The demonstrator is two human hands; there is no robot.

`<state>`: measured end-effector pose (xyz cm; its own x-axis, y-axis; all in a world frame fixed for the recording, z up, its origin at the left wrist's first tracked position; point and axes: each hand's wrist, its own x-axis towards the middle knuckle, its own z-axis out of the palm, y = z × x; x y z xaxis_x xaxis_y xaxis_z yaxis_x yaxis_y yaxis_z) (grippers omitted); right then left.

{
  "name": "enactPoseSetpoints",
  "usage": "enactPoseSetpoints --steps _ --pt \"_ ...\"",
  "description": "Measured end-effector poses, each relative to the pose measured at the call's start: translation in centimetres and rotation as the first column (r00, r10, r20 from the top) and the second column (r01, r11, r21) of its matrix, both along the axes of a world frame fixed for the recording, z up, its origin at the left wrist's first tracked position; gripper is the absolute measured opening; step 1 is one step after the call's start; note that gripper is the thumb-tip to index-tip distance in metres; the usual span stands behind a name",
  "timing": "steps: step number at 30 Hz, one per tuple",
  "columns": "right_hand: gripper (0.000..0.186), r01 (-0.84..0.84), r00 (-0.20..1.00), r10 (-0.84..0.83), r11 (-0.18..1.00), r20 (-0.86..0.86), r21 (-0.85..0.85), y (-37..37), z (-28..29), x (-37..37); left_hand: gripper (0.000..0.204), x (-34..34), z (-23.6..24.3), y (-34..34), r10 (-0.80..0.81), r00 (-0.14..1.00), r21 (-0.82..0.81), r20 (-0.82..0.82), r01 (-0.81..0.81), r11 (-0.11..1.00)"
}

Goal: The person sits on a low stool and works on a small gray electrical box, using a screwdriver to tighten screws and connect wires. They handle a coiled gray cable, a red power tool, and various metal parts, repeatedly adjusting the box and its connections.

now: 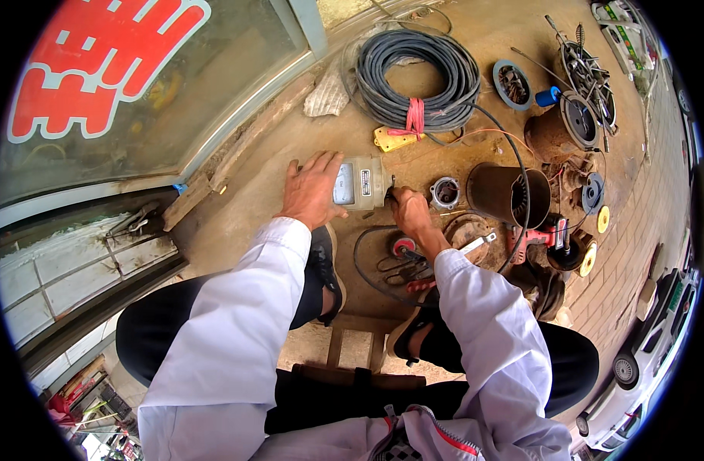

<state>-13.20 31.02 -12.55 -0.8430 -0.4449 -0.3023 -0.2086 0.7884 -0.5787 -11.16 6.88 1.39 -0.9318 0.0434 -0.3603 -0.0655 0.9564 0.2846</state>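
Observation:
A grey box-shaped hand-crank insulation tester [366,177] with a dial window rests on the ground ahead of me. My left hand [313,188] clasps its left end, fingers along the far side and thumb at the near edge. At its right end my right hand [412,209] is closed round the small dark crank [391,189], most of which the fingers hide. Just right of that hand lies a round metal motor end cover [445,192]. A cylindrical motor housing [513,196] lies farther right, its open end showing.
A coiled black cable [417,73] tied with red lies beyond the tester, beside a yellow socket block [394,139]. Rightward stand a dish of small parts [512,84], a rusty pot [559,123] and a red power tool [532,240]. A glass door [236,100] borders the left.

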Motion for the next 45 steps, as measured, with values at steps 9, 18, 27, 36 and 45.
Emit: enactPoseSetpoints --steps 9,18,27,36,45 --pt "0.012 -0.130 0.991 0.131 0.991 0.037 -0.037 0.4 3.6 -0.6 0.113 -0.2 0.1 0.0 0.026 0.999 0.016 0.026 -0.027 1.000" --pt "0.013 -0.282 0.957 0.288 0.951 0.030 -0.122 1.5 5.6 -2.1 0.110 -0.1 -0.4 0.2 0.019 1.000 -0.002 0.001 -0.019 1.000" --pt "0.018 -0.194 0.981 0.190 0.952 -0.042 -0.235 -1.1 7.8 -10.1 0.110 -0.1 -0.4 0.0 0.011 1.000 0.001 -0.013 -0.011 1.000" --pt "0.018 -0.257 0.964 0.259 0.966 0.054 -0.038 1.0 -1.6 -4.8 0.107 -0.4 -0.5 0.4 0.021 1.000 0.013 0.006 -0.021 1.000" --pt "0.020 -0.169 0.913 0.227 0.967 0.338 -0.193 -1.4 9.8 -12.7 0.108 -0.1 -0.3 0.1 0.037 0.999 0.033 -0.025 -0.036 0.999"
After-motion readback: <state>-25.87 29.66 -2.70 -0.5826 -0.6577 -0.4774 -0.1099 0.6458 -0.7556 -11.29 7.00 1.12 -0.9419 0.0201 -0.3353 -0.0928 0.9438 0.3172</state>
